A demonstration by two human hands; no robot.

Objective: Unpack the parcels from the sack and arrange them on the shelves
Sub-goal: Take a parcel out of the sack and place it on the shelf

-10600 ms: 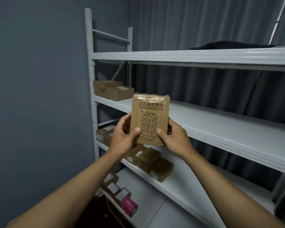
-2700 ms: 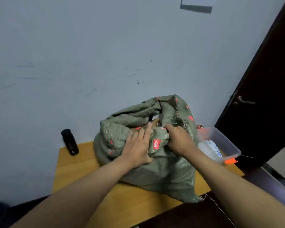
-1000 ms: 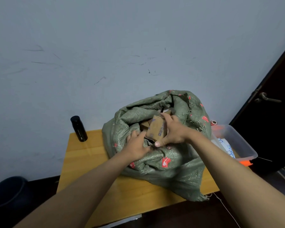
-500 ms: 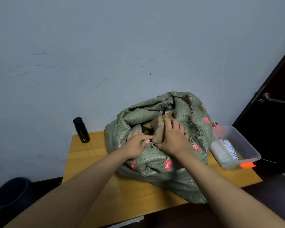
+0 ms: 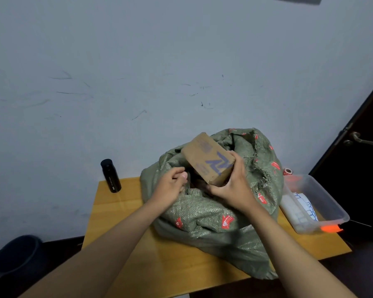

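Cardboard parcel [image 5: 209, 161], brown with blue print, is tilted above the mouth of the green woven sack [image 5: 213, 214], which sits on the wood table [image 5: 121, 214]. Right hand [image 5: 233, 190] grasps its lower right end, thumb on the face, fingers wrapped under. Left hand [image 5: 170, 187] at 9 o'clock of the parcel pinches the sack rim, holding the mouth down. Parcel looks stiff and light enough for one hand; tape could be slick. Better hold: both short edges, palms flat. Sack is floppy, may snag corners. Black bottle [image 5: 111, 176] at 9 o'clock, plastic tub [image 5: 323, 203] at 3 o'clock.
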